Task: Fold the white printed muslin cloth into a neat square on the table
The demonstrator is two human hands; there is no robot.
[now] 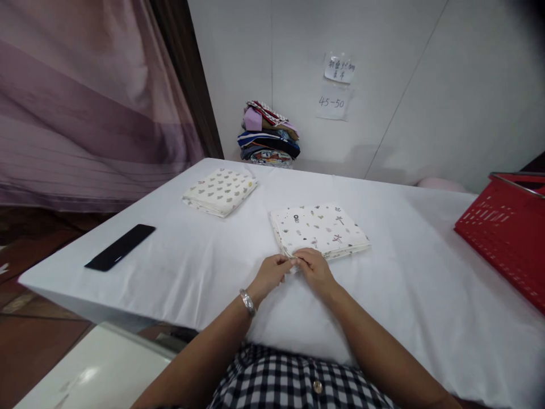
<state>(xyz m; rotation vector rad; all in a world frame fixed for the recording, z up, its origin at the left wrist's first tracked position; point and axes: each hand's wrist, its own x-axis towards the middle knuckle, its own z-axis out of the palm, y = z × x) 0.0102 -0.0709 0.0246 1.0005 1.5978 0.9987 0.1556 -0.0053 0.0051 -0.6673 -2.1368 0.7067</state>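
A folded white cloth printed with small palm trees and other figures lies flat in front of me. Both hands meet at its near left corner. My left hand pinches the cloth's edge there with thumb and fingers. Pressed close beside it, my right hand has its fingers closed on the same corner. The exact layers between my fingertips are hidden. Farther back and to the left rests a second folded cloth, cream with green printed shapes, which neither hand touches.
A white-covered table carries everything. At its left lies a flat black phone-like slab. A red basket stands at the right edge. Stacked folded fabrics sit behind the table by the wall, below handwritten paper signs. A pink curtain hangs left.
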